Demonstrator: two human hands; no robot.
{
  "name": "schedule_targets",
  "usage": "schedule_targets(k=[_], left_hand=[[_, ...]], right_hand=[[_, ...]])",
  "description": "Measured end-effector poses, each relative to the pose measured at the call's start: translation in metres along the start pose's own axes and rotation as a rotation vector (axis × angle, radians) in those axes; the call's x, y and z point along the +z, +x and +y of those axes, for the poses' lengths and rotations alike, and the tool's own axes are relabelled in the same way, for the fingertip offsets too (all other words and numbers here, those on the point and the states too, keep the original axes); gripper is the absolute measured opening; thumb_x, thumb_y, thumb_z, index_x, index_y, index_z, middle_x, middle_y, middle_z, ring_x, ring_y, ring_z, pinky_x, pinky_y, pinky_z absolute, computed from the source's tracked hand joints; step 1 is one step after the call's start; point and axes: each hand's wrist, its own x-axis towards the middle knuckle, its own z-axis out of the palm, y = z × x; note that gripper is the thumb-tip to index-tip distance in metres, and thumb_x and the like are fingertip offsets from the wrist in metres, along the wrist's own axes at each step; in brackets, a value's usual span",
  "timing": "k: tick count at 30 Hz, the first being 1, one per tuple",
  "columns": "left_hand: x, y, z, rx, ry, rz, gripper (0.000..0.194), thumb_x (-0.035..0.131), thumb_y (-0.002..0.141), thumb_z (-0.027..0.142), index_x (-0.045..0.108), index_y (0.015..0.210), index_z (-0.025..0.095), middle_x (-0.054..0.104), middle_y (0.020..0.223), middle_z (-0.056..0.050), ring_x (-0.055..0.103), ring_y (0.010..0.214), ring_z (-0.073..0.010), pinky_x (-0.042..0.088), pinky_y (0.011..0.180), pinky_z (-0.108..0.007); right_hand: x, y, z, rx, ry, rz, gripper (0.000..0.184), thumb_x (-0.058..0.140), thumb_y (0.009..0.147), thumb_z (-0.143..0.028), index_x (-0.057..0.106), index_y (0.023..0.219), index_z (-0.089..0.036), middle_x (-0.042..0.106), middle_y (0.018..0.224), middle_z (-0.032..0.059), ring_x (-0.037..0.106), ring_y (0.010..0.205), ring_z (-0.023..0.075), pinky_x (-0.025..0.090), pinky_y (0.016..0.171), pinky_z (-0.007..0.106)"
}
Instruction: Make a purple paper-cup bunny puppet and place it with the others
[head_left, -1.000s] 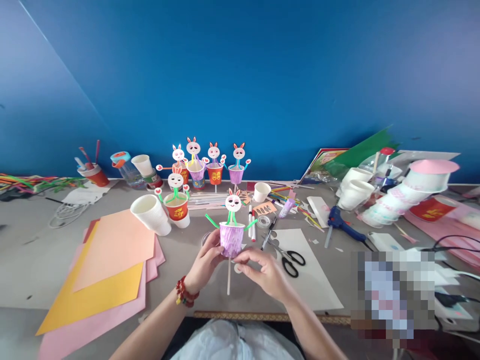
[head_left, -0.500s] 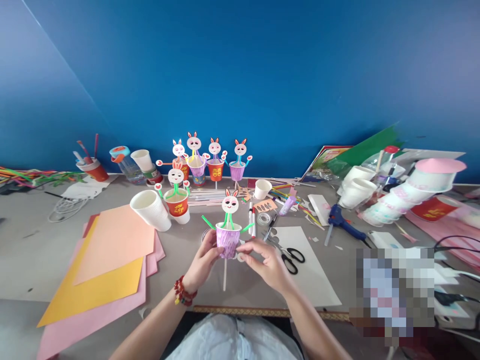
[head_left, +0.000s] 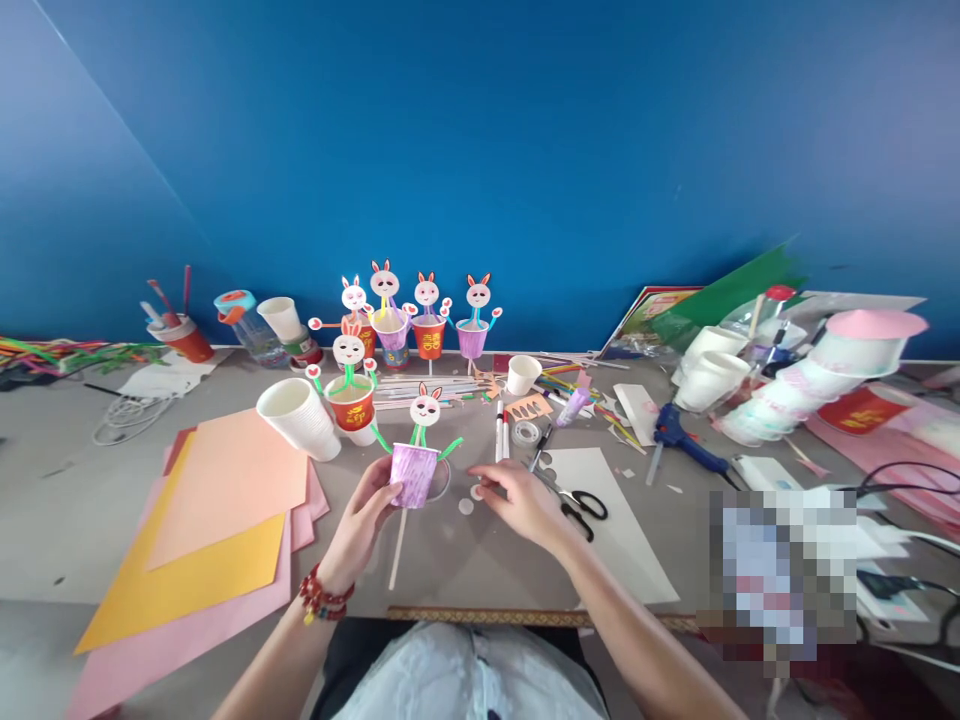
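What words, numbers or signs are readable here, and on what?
"囍", gold, on the back-row red paper cup, second from right.
Too blurred: gold characters on the front red-and-white paper cup and the far-right red paper cup.
Nothing else is legible.

At the desk (head_left: pixel 499 575), the person's left hand (head_left: pixel 364 520) is gripping a purple-streaked rabbit cup (head_left: pixel 414 476), its stick (head_left: pixel 398 555) slanting down below. The right hand (head_left: pixel 523 500) is pinching a small white disc (head_left: pixel 476 492), while another disc (head_left: pixel 466 507) is lying just beside it. More rabbit-headed cups (head_left: pixel 430 341) are standing near the blue wall (head_left: pixel 480 150), and black-handled scissors (head_left: pixel 577 499) are resting partly over white paper (head_left: pixel 626 545).
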Motion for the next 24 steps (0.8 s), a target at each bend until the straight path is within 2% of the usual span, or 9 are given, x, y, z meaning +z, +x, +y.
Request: schedule_targets(k=[4, 8, 10, 13, 17, 21, 24], left_hand=[[0.002, -0.006, 0.001, 0.048, 0.018, 0.009, 0.044, 0.071, 0.083, 0.036, 0.060, 0.123, 0.023, 0.064, 0.124, -0.006, 0.059, 0.114, -0.0236, 0.050, 0.091, -0.030], [0.007, -0.008, 0.002, 0.069, 0.041, -0.017, 0.045, 0.071, 0.082, 0.036, 0.060, 0.124, 0.022, 0.065, 0.125, -0.008, 0.059, 0.117, -0.0256, 0.050, 0.094, -0.032], [0.009, -0.008, 0.001, 0.066, 0.053, -0.037, 0.045, 0.071, 0.082, 0.037, 0.059, 0.123, 0.022, 0.065, 0.125, -0.008, 0.060, 0.115, -0.0253, 0.050, 0.093, -0.032], [0.011, -0.008, -0.001, 0.057, 0.066, -0.058, 0.045, 0.072, 0.082, 0.037, 0.059, 0.122, 0.021, 0.066, 0.122, -0.008, 0.061, 0.112, -0.0243, 0.051, 0.093, -0.033], [0.013, -0.005, -0.003, 0.073, 0.093, -0.054, 0.048, 0.073, 0.080, 0.039, 0.059, 0.122, 0.020, 0.068, 0.119, -0.009, 0.062, 0.112, -0.0249, 0.052, 0.094, -0.034], [0.006, -0.002, -0.008, 0.092, 0.189, -0.039, 0.051, 0.070, 0.082, 0.045, 0.056, 0.123, 0.019, 0.069, 0.119, -0.011, 0.065, 0.111, -0.0267, 0.055, 0.091, -0.037], [-0.004, 0.000, -0.015, 0.113, 0.345, -0.030, 0.053, 0.065, 0.086, 0.047, 0.049, 0.129, 0.020, 0.070, 0.118, -0.011, 0.067, 0.110, -0.0267, 0.056, 0.089, -0.039]], right_hand=[[0.016, 0.023, -0.013, -0.151, -0.127, -0.171, 0.035, 0.060, 0.087, -0.013, 0.071, 0.118, -0.024, 0.074, 0.092, 0.0052, 0.068, 0.095, 0.0210, 0.049, 0.082, 0.027], [0.032, 0.051, -0.009, -0.137, -0.292, -0.226, 0.027, 0.061, 0.082, -0.009, 0.077, 0.098, -0.024, 0.076, 0.094, 0.0049, 0.065, 0.100, 0.0225, 0.048, 0.082, 0.028], [0.035, 0.064, -0.002, -0.106, -0.315, -0.206, 0.022, 0.063, 0.081, -0.010, 0.078, 0.088, -0.024, 0.076, 0.086, 0.0047, 0.066, 0.093, 0.0225, 0.048, 0.078, 0.028], [0.030, 0.083, 0.009, -0.061, -0.342, -0.140, 0.023, 0.061, 0.081, -0.009, 0.077, 0.087, -0.024, 0.075, 0.081, 0.0042, 0.066, 0.086, 0.0224, 0.048, 0.074, 0.029], [0.010, 0.099, 0.019, -0.023, -0.360, 0.012, 0.030, 0.054, 0.087, -0.008, 0.076, 0.100, -0.022, 0.076, 0.096, 0.0077, 0.063, 0.098, 0.0258, 0.047, 0.084, 0.034], [-0.007, 0.090, 0.021, 0.012, -0.335, 0.148, 0.029, 0.052, 0.091, -0.011, 0.075, 0.107, -0.020, 0.074, 0.100, 0.0108, 0.060, 0.105, 0.0275, 0.045, 0.089, 0.036], [-0.008, 0.069, 0.021, 0.023, -0.278, 0.146, 0.021, 0.059, 0.091, -0.016, 0.076, 0.101, -0.023, 0.075, 0.091, 0.0069, 0.065, 0.095, 0.0242, 0.048, 0.083, 0.032]])
